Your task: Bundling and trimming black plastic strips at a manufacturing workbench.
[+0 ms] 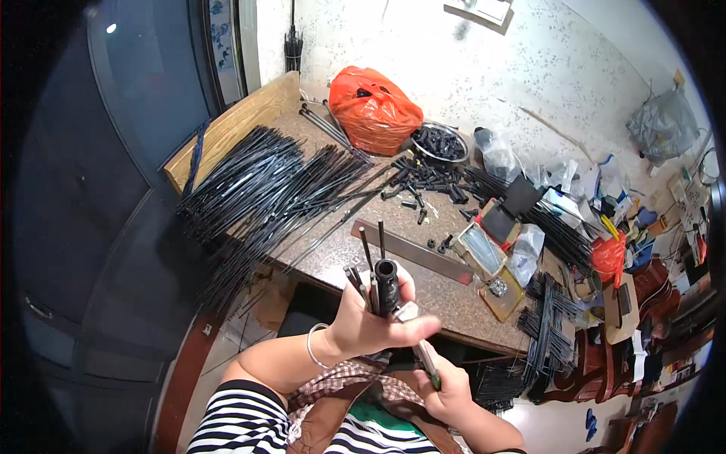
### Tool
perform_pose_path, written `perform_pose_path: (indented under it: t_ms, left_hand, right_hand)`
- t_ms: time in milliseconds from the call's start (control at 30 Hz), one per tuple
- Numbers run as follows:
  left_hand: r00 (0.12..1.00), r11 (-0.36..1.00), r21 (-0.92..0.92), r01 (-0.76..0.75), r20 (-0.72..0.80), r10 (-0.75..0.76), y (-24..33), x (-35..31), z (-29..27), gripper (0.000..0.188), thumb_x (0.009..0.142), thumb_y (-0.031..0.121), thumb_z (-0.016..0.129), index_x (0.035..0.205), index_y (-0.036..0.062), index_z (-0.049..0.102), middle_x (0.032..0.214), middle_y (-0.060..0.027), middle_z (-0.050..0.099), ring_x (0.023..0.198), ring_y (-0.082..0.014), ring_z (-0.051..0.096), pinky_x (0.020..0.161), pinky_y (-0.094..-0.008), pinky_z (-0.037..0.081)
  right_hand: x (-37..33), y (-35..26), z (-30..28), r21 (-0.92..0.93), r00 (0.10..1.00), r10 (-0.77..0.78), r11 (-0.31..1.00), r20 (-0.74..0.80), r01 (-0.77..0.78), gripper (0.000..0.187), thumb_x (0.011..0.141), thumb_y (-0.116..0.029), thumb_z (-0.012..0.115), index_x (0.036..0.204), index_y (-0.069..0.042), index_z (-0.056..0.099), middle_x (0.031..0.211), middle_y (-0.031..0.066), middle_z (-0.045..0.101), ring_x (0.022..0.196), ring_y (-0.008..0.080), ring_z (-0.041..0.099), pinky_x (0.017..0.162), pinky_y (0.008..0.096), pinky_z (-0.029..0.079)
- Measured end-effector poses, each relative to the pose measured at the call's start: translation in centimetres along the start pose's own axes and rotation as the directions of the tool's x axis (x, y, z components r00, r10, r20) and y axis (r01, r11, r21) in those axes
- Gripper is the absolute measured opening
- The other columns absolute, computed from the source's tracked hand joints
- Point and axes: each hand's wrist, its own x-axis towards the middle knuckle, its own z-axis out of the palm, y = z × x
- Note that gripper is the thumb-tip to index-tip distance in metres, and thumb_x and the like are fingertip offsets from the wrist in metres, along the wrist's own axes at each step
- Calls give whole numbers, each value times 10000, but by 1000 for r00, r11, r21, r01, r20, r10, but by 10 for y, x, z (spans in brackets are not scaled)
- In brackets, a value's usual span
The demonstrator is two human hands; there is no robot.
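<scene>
My left hand is closed around a black tube, its open round end facing up. Several thin dark rods rise beside the tube in the same grip, some standing higher than it; together they resemble part of an umbrella frame. Lower and to the right, my right hand is wrapped round a slim metal tool with a green handle end. The tool's upper part reaches up to my left hand, close to the tube's lower side. Its tip is partly hidden by my left thumb, so its exact kind does not show.
On the speckled table lie bundles of black rods. Behind are a red plastic bag and a metal bowl of black parts. A flat metal bar lies before me; a tray of pins sits right.
</scene>
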Motion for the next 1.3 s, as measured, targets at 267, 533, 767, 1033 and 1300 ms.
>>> perform_pose_path:
  t_ms: [267, 533, 767, 1033, 1300]
  left_hand:
    - [999, 999, 37, -6, -45, 8, -12, -5, 4, 244, 534, 106, 667, 588, 49, 436, 502, 37, 414, 454, -27, 366, 397, -168, 311]
    - [928, 832, 429, -352, 41, 371, 5, -4, -2, 601, 547, 145, 706, 1028, -19, 385, 592, -9, 465, 519, -48, 432, 466, -171, 362]
    - [929, 816, 453, -360, 94, 358, 9, -34, 5, 676, 609, 75, 618, 1150, -44, 231, 598, -94, 484, 494, -190, 504, 470, -250, 391]
    - [950, 915, 281, -290, 202, 239, 23, -24, -18, 201, 662, 156, 620, 693, 16, 478, 546, -12, 470, 475, -57, 430, 421, -185, 339]
    - [944, 336, -895, -293, -216, 249, 68, -5, -79, 292, 783, 335, 411, 630, 100, 327, 516, 39, 288, 447, -56, 307, 534, -203, 343]
  right_hand:
    - [-4, 5, 4, -17, 997, 65, 998, 30, -65, 485, 666, 15, 510, 1124, -37, 357, 903, 171, 513, 763, 272, 541, 637, 276, 433]
    - [5, 21, -16, 12, 986, 166, 986, 21, -166, 248, 667, -22, 494, 914, 7, 492, 683, 75, 499, 638, 110, 470, 594, 237, 395]
    - [-16, 118, -2, -700, 991, 66, 703, -116, -129, 321, 700, -254, 527, 895, -10, 450, 786, 132, 434, 742, 286, 477, 615, 351, 399]
    - [-21, 119, -15, -812, 974, 118, 538, -193, -226, 369, 672, -307, 539, 854, -2, 440, 766, 116, 432, 733, 258, 440, 605, 331, 381]
    - [-28, 100, -40, -422, 966, 117, 882, -232, -208, 542, 607, -160, 613, 1075, -21, 376, 1002, 140, 397, 904, 273, 418, 773, 352, 338]
